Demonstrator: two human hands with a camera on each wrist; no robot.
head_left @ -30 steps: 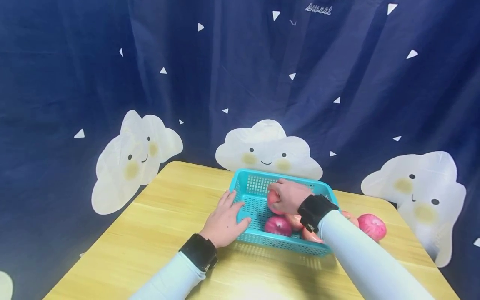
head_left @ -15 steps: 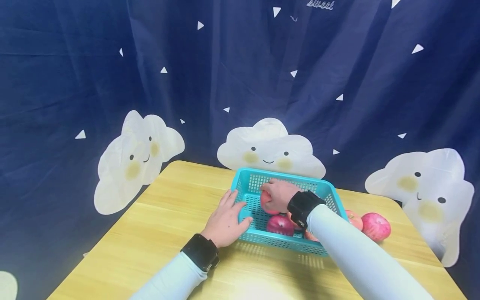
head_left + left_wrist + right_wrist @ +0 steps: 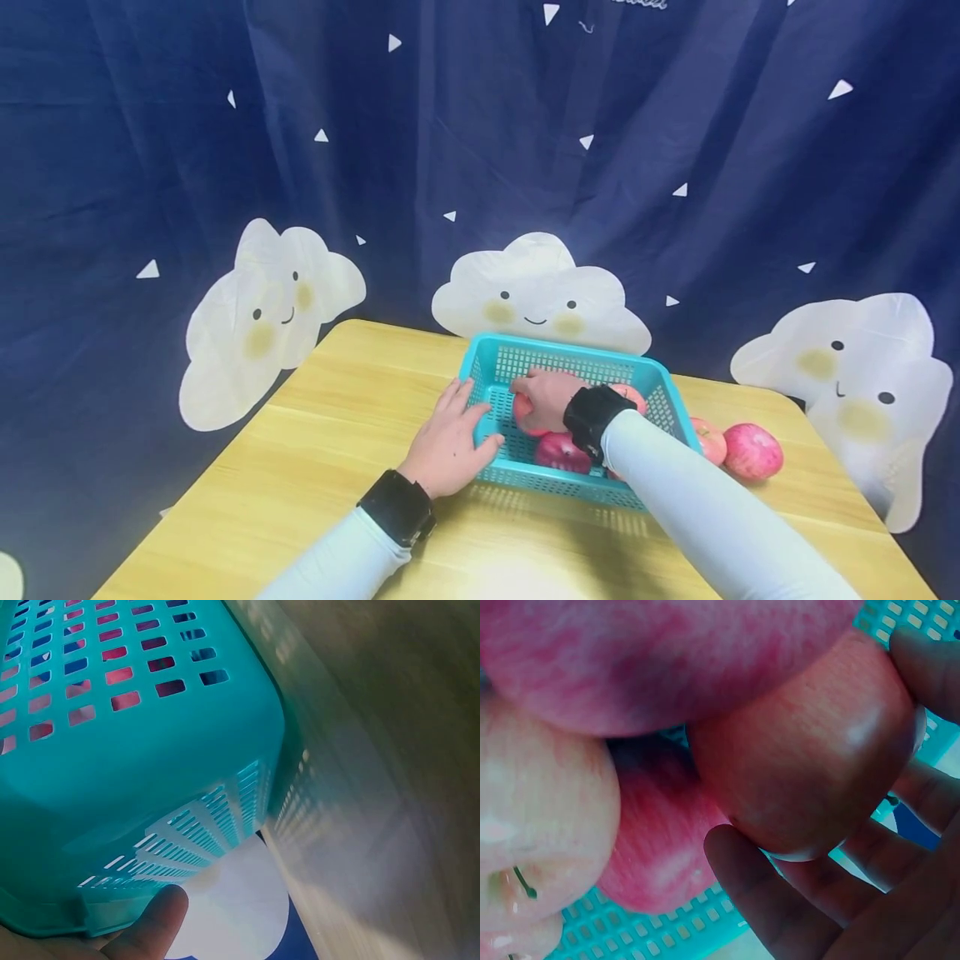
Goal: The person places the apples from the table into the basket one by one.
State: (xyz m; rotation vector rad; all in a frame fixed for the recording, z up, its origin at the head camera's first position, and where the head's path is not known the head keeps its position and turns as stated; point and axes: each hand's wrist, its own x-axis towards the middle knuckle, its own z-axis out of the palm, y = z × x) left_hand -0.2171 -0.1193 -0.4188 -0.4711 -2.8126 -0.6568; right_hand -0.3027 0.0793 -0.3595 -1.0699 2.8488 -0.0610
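My right hand [image 3: 551, 396] is down inside a turquoise plastic basket [image 3: 585, 492], its fingers round a red apple [image 3: 525, 414]. The right wrist view shows fingers [image 3: 765, 900] and thumb about that apple [image 3: 802, 750], with several pink and pale apples crowding beside it. Directly in front of the hand lies a dark red apple [image 3: 562, 454], and another apple [image 3: 632, 396] shows behind the wrist. My left hand [image 3: 450, 442] holds the basket's left rim, thumb over the edge; in the left wrist view a fingertip [image 3: 161, 919] lies along the outer wall.
Two apples stand on the wooden table [image 3: 360, 400] to the right of the basket: a paler one [image 3: 708, 440] against its side and a pink one [image 3: 753, 452]. A dark blue curtain [image 3: 487, 125] with white clouds hangs behind the table.
My right hand has moved left and slightly lower in the basket with the apple. An apple at the basket's back right has come into sight. My left hand stays on the rim.
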